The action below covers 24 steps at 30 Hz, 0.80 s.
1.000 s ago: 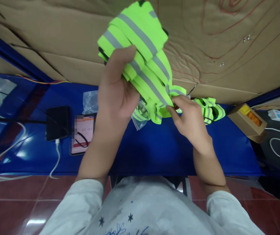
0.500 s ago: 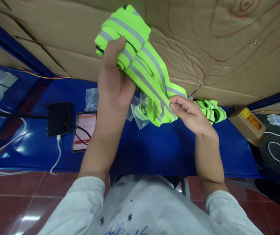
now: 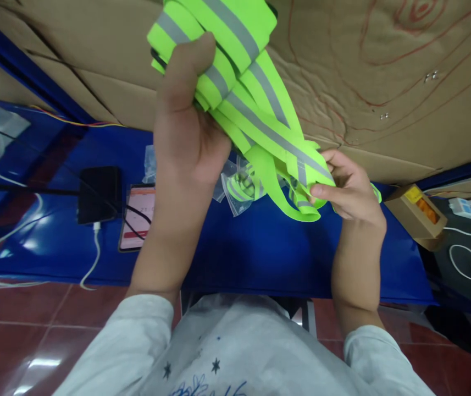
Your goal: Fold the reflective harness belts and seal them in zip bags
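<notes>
A folded bundle of neon-yellow reflective straps (image 3: 235, 27) with grey stripes is raised over the table in the head view. My left hand (image 3: 194, 115) is closed round the bundle, its thumb pressed across the front layers. Loose strap lengths run down to the right, where my right hand (image 3: 348, 187) pinches them between thumb and fingers. Below the hanging straps, a clear plastic bag (image 3: 239, 192) with more yellow-green strap in it lies on the blue table (image 3: 251, 253). Another strap lies behind my right hand, mostly hidden.
On the left are a phone (image 3: 136, 220) with a lit screen, a black box-shaped device (image 3: 99, 195) with a white cable, and more white cables. An open cardboard box (image 3: 419, 214) stands at the right. Brown cardboard (image 3: 354, 71) with red lines covers the back.
My right hand has moved right, drawing the strap lengths farther out. The bundle in my left hand has come up and looks larger, and its loose parts are more spread.
</notes>
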Available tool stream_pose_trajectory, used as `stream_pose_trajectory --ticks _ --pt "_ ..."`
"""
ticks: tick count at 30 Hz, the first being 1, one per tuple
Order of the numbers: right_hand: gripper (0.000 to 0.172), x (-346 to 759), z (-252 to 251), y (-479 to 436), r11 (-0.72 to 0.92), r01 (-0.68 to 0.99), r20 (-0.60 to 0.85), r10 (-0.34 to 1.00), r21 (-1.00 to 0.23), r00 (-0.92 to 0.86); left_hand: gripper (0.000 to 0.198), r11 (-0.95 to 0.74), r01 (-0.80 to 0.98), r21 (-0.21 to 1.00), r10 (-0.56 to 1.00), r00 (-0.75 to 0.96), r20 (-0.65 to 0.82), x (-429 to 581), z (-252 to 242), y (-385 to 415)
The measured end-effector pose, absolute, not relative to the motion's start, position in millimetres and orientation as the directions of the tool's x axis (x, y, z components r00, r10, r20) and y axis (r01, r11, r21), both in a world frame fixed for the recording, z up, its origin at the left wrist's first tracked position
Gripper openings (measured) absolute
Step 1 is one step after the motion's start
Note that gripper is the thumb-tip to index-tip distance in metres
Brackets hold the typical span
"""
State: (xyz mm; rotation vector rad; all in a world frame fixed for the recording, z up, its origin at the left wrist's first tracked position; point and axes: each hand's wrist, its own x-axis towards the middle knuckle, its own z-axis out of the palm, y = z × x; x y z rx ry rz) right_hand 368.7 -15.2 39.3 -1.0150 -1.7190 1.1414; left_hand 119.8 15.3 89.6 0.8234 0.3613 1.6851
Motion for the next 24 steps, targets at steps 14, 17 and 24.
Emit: stream_pose_trajectory --ticks 14,17,24 --pt "0.059 374 44 -22 0.528 0.450 0.144 0.749 -0.720 -0.647 0.030 -0.368 -0.720 0.588 0.908 -0.143 0.394 112 92 20" --pt "0.060 380 54 -29 0.540 0.487 0.056 0.707 -0.686 -0.705 0.040 -0.344 -0.719 0.604 0.906 -0.086 0.414 112 92 15" --pt "0.052 409 97 -69 0.391 0.472 -0.010 0.761 -0.790 -0.648 0.051 -0.331 -0.640 0.693 0.904 -0.004 0.427 126 82 6"
